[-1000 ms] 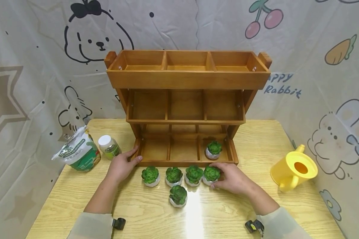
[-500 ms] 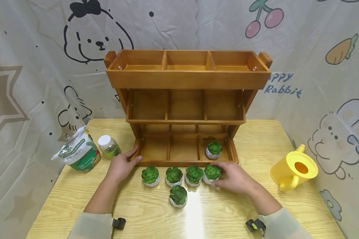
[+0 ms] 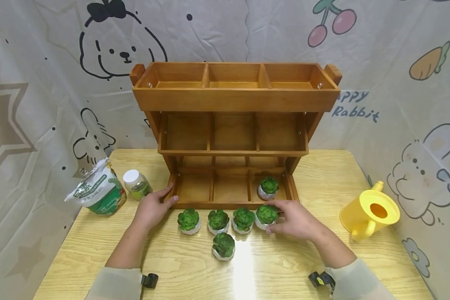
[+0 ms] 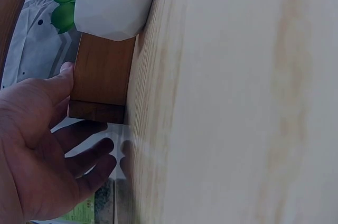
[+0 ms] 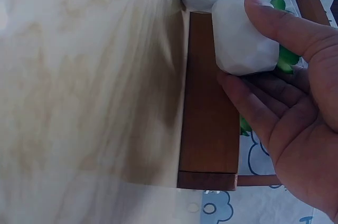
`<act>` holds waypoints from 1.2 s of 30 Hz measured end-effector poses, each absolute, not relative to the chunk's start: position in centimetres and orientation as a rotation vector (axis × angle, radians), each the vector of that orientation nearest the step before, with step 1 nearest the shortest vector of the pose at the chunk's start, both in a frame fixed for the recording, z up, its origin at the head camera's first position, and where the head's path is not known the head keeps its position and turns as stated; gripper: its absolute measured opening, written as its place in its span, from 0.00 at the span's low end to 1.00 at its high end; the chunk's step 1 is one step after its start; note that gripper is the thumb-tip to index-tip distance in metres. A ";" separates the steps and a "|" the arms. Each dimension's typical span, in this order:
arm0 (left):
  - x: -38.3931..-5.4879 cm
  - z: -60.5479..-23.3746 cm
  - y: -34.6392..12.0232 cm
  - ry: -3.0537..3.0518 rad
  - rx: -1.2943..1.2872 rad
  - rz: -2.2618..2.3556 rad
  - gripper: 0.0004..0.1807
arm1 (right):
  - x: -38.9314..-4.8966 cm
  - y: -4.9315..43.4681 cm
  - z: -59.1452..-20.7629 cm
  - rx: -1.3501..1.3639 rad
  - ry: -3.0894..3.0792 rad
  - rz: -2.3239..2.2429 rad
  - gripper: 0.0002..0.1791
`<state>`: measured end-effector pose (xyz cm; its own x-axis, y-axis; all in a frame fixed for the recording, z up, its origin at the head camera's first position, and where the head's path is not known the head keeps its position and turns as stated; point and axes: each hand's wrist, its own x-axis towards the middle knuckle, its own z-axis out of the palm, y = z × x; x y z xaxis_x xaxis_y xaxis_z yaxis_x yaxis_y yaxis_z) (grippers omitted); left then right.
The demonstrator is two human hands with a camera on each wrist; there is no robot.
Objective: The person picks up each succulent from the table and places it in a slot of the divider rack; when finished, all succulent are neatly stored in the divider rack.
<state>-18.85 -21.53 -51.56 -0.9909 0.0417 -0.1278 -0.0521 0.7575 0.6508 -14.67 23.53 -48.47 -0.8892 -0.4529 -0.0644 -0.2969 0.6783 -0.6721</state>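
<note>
In the head view my left hand (image 3: 151, 209) holds the left front corner of a three-tier wooden shelf (image 3: 236, 101). Its thumb lies on one side of the corner and its index finger on the other, as the left wrist view shows. My right hand (image 3: 296, 221) pinches a small artificial succulent (image 3: 266, 214) in a white faceted pot (image 5: 244, 36), thumb on one side, fingers on the other. The pot is off the tabletop in the right wrist view. Another succulent (image 3: 268, 186) sits in the bottom tier's right compartment, just behind the held one.
Several more potted succulents (image 3: 218, 220) stand before the shelf, one (image 3: 223, 245) nearer me. On the left are a green-and-white bag (image 3: 102, 189) and a white-lidded jar (image 3: 136, 183). A yellow watering can (image 3: 363, 212) stands at the right. Printed cloth (image 3: 217, 29) hangs behind.
My right hand has shifted slightly right and toward the shelf with the held succulent. The left hand has stayed on the shelf's corner.
</note>
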 end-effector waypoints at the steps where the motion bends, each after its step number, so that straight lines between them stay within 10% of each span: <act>1: -18.8 -51.5 -21.5 2.815 -0.008 1.049 0.36 | -14.7 23.5 -48.4 -0.615 2.670 -1.005 0.41; 36: -18.8 -51.3 -21.5 2.797 -0.027 1.068 0.35 | -16.9 22.2 -45.8 -0.686 2.642 -1.105 0.42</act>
<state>-18.84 -21.48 -51.33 -0.9889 0.0355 -0.1441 -0.0696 0.7466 0.6616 -16.88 22.16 -45.77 -0.8731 -0.4875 -0.0024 -0.3406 0.6135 -0.7125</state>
